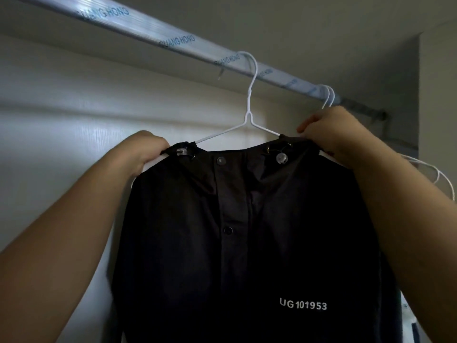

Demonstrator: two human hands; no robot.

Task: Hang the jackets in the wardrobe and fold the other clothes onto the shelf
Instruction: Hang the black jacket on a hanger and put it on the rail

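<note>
We see the black jacket hanging front-on from a white wire hanger, which is hooked over the wardrobe rail about mid-length. The jacket is closed down the front, with two dark snap buttons showing on the placket. A clear cord stopper sits at each side of the neck opening. White print "UG101953" is low on the chest, on the camera's right side. The hanger's wire arms run down into the collar on both sides.

The left hand grips the jacket's shoulder on our left, fingers curled round the fabric edge just beside the stopper there. The right hand pinches the other shoulder near the collar, fingers bent over the cloth. Both forearms reach up from the bottom corners.

The rail slopes across the view from upper left to the right and is wrapped in pale film printed "GUANG HONG". Two spare white hangers are hooked near the rail's right end, just above the right hand; part of their wire shows lower, behind the right forearm. The pale wardrobe back panel lies behind it all.
</note>
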